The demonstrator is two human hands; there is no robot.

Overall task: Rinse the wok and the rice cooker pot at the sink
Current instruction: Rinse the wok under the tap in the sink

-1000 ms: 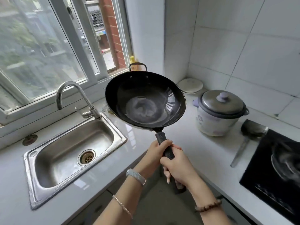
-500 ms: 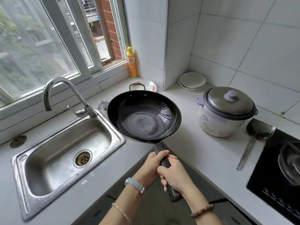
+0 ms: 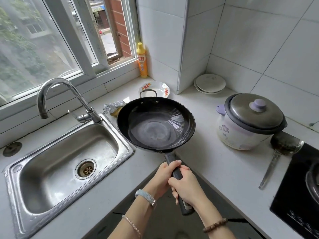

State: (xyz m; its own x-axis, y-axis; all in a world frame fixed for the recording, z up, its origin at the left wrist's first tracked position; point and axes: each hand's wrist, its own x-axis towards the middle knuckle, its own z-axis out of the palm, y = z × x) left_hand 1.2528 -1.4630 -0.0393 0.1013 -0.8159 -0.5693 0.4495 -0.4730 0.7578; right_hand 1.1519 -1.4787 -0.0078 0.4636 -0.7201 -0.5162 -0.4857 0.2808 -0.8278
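Head view. Noted on yellow bottle point(image 3: 142, 61) by window: red characters, not legible with certainty. Counted: one wok point(image 3: 155, 128), one rice cooker point(image 3: 245, 125) with lid on, one sink point(image 3: 51, 171), one tap point(image 3: 57, 90). Held above counter just right of sink: wok. Clamped round its handle: left hand point(image 3: 164, 177) in front, right hand point(image 3: 189, 189) behind.

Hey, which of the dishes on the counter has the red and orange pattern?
The white bowl just behind the wok, near the yellow bottle. The stacked plates in the tiled corner are plain white, with no pattern.
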